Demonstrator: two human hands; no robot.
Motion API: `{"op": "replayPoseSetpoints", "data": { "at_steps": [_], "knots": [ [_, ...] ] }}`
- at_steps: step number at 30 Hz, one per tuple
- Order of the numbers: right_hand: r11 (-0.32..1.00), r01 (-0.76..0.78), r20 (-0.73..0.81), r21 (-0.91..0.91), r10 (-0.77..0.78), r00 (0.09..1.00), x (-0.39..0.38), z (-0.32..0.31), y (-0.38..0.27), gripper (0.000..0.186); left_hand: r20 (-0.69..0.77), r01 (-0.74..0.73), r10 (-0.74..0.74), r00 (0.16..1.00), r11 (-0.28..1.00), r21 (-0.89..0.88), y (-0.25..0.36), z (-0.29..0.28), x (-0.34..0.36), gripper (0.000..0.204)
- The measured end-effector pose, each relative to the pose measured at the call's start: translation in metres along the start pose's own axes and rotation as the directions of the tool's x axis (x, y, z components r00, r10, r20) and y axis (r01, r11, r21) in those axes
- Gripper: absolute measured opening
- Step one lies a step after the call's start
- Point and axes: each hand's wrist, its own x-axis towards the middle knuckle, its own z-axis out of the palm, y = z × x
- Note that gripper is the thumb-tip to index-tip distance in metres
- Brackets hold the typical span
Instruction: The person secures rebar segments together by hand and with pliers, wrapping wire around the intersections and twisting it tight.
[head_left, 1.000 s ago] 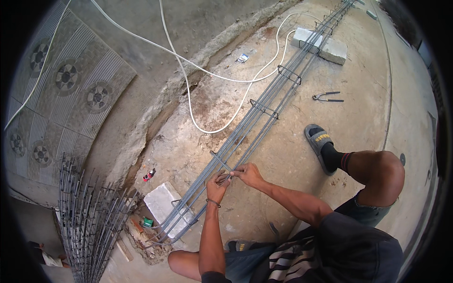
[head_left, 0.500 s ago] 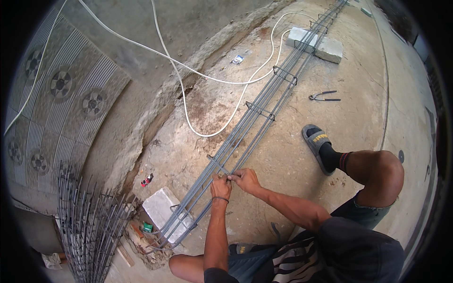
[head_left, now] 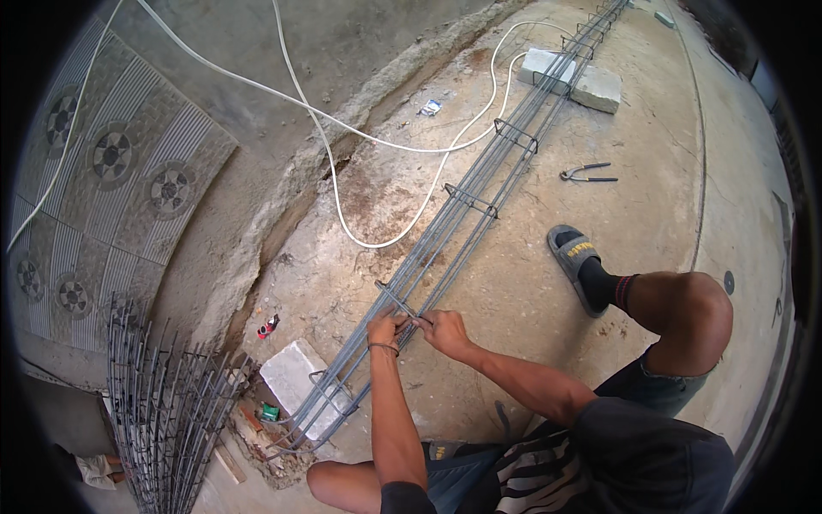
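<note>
A long steel rebar cage (head_left: pixel 476 161) runs diagonally from the lower left to the far upper right, with square stirrups around its bars. Both hands are at its near side, by the stirrup (head_left: pixel 394 298) in the lower part. My left hand (head_left: pixel 387 329) is closed over the bars, its fingers bent beside the stirrup. Just to its right, my right hand (head_left: pixel 445 333) pinches at the stirrup's near corner. Whatever lies between the fingers of either hand is too small to make out. A pair of pincers (head_left: pixel 592 179) lies on the concrete to the right.
White blocks (head_left: pixel 289 370) prop the cage's near end, and more blocks (head_left: pixel 597 90) support it farther up. A white cable (head_left: pixel 370 247) loops on the ground left of the cage. More tied rebar (head_left: pixel 163 420) stands at lower left. My sandalled foot (head_left: pixel 582 261) is right of the cage.
My left hand has shifted left, over the bars, and turned somewhat. The right hand has moved slightly right and down, its fingers still at the stirrup's corner. The cage stays in place.
</note>
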Motion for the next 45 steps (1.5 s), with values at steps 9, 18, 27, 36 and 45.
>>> {"op": "replayPoseSetpoints", "data": {
  "at_steps": [9, 18, 27, 36, 45],
  "knots": [
    [1.000, -0.013, -0.025, -0.013, 0.013, 1.000, -0.001, -0.003, -0.002, 0.021, -0.298, -0.534, 0.546, 0.783, 0.836, 0.127, -0.027, 0.052, -0.063, 0.017],
    [0.957, 0.147, 0.569, -0.251, 0.022, 0.822, 0.044, -0.053, -0.038, 0.018, -0.124, -0.677, 0.693, 0.710, 0.720, 0.150, -0.056, 0.034, -0.078, 0.030],
    [0.970, -0.181, 0.756, -0.162, 0.239, 0.610, 0.100, -0.056, -0.083, 0.019, 0.205, -0.602, 0.571, 0.795, 0.701, 0.382, -0.010, 0.009, -0.067, 0.031],
    [0.747, -0.650, 0.745, -0.139, 0.512, 0.428, 0.081, -0.050, -0.046, 0.033, 0.072, -0.424, 0.426, 0.902, 0.842, 0.333, -0.005, 0.007, -0.046, 0.014],
    [0.134, -0.912, 0.774, 0.387, 0.490, 0.401, 0.049, -0.019, 0.014, 0.009, -0.178, -0.454, 0.601, 0.780, 0.737, 0.501, -0.031, 0.013, -0.062, 0.012]
  ]
}}
